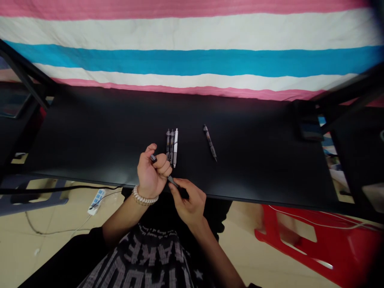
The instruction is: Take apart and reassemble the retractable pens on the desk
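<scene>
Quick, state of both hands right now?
Left hand: closed around a pen.
Right hand: closed, pinching what looks like the same pen's grey end.

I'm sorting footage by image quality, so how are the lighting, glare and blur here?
Head view: faint sheen on the black desk, strongest toward its front edge; lower right corner dark, the red stool fading into it; wide-angle stretch toward the sides; loose pen fairly clear, though any fine print is too small to read.

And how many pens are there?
5: on the desk, a left dark pen, middle dark pen and white pen in a row; a lone pen right of them; and a held pen in left hand and right hand. Others may hide behind the hands.
</scene>
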### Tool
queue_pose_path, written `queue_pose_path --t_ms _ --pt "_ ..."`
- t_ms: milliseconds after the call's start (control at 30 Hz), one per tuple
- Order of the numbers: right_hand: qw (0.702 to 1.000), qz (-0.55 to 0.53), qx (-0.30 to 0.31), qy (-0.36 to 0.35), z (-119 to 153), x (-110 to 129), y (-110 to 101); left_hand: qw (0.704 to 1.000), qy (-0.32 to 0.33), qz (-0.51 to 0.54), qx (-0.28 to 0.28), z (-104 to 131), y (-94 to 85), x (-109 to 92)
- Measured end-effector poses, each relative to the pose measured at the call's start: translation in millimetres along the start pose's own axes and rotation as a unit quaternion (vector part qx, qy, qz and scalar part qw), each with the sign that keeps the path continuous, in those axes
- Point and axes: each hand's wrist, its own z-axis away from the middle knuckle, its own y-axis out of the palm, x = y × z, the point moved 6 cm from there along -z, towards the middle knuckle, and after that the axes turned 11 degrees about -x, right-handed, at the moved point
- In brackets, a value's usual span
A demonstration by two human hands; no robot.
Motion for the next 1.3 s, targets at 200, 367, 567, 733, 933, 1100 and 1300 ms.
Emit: queue_pose_path --t_ms 200,367,567,733,933,1100,1300 --pt "0.996 0.066 -0.051 0.03 -8 -17 -14 0.992 0.027 -0.091 0.089 -6 4.0 6" --pt "0.969 0.222 -0.106 -0.02 -42 -53 -37 0.953 0.174 -0.217 0.118 -17 -13.6 -17" --pt "0.944 0.309 -0.101 -0.055 -63 -62 -39 0.899 0.275 -0.337 0.056 -21 -44.3 -44" --pt "0.987 0.156 0.042 0.001 -54 -46 10 0.842 0.346 -0.41 0.05 -16 -49.7 -37" --pt "0.96 0.242 0.143 -0.011 -53 -44 40 0.754 0.425 -0.495 0.074 -12 -45.3 -29" --pt "0.947 0.251 0.193 -0.058 -49 -39 39 0.721 0.441 -0.527 0.087 -11 -42.3 -30" --pt "0.968 0.198 0.155 0.015 -53 -51 25 0.723 0.435 -0.527 0.101 -8 -36.2 -28"
